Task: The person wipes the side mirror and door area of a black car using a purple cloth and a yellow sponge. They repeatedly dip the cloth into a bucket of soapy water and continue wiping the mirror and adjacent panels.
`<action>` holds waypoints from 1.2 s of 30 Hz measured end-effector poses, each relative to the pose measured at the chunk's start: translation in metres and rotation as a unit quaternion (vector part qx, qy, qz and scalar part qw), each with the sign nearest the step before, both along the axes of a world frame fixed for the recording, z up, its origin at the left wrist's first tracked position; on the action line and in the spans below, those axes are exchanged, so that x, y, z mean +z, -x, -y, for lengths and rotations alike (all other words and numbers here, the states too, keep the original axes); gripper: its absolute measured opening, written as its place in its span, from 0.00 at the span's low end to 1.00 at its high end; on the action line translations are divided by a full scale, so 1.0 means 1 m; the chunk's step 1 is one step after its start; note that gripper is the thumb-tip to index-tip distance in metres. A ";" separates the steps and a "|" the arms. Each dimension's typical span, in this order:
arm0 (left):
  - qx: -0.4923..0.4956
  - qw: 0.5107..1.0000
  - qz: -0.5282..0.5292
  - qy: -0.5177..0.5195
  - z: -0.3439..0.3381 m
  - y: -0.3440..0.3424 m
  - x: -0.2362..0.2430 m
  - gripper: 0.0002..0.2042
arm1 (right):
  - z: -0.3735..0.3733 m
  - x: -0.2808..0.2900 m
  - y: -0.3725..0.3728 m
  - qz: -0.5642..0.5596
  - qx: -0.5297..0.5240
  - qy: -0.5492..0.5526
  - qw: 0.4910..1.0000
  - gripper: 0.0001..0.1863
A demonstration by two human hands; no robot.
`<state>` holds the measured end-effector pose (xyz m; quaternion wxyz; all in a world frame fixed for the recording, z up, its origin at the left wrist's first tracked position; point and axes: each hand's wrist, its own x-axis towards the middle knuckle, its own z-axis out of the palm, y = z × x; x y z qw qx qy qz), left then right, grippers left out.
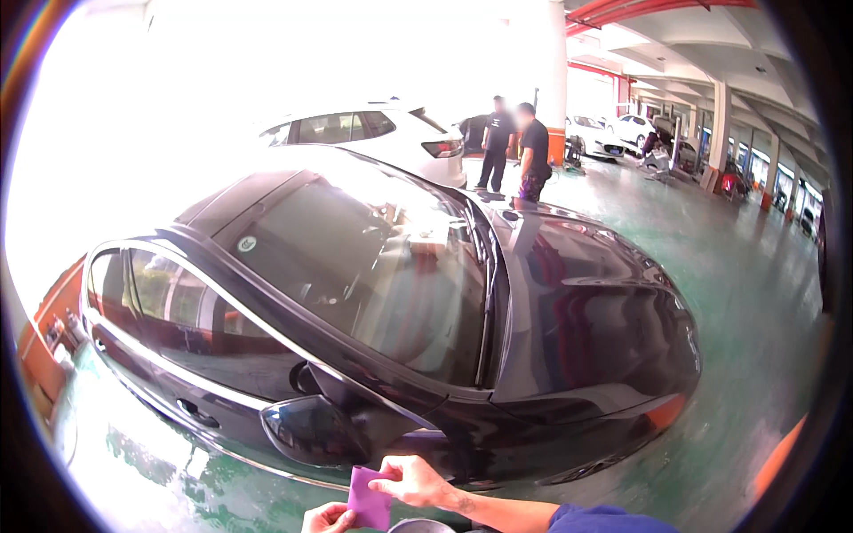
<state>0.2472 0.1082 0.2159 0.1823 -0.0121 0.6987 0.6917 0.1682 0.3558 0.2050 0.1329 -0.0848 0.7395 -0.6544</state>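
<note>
Here at the bottom of the frame, left of centre, it's all about one purple piece (pixel 370 505), a thin flat sheet set between two bare hands, its long axis running up and down the picture with a slight lean. The right hand (pixel 414 482) comes in from the lower right, thumb and fingers pinched on the upper right of the sheet; the left hand (pixel 327 519), cut by the lower edge, has its fingertips closed on the lower left side. So both hands are on it, the right one higher and nearer the wing mirror (pixel 311 431), which sits just above and left of the sheet in the frame; how deep the gap runs, I can't tell. Behind stretches the surface, a glossy dark car (pixel 373 373), windscreen mid-frame, bonnet (pixel 591 329) curving off to the right and full of reflections. Then the room: shiny green floor (pixel 755 355) down the right side, a white car (pixel 373 133) at upper centre in hard glare, two people in dark clothes (pixel 535 147) standing beside it, red pipes (pixel 613 13) along the upper right ceiling.
</note>
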 end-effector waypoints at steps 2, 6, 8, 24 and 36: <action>0.015 0.999 -0.031 0.031 -0.005 0.002 -0.001 0.11 | 0.007 0.000 -0.001 -0.024 -0.001 -0.007 1.000 0.13; 0.047 0.995 -0.027 0.085 -0.014 0.006 0.006 0.10 | 0.000 -0.014 0.010 0.000 0.015 0.020 1.000 0.16; 0.051 0.993 -0.028 0.102 -0.019 0.007 0.009 0.11 | -0.005 -0.019 0.015 0.031 0.027 0.020 0.999 0.16; -0.032 0.998 0.016 -0.050 -0.013 0.010 -0.040 0.25 | 0.041 -0.023 -0.013 -0.398 0.134 -0.214 0.882 0.36; 0.076 0.991 -0.062 -0.088 0.035 0.037 -0.060 0.31 | 0.076 -0.052 0.066 -0.515 0.124 -0.536 0.657 0.39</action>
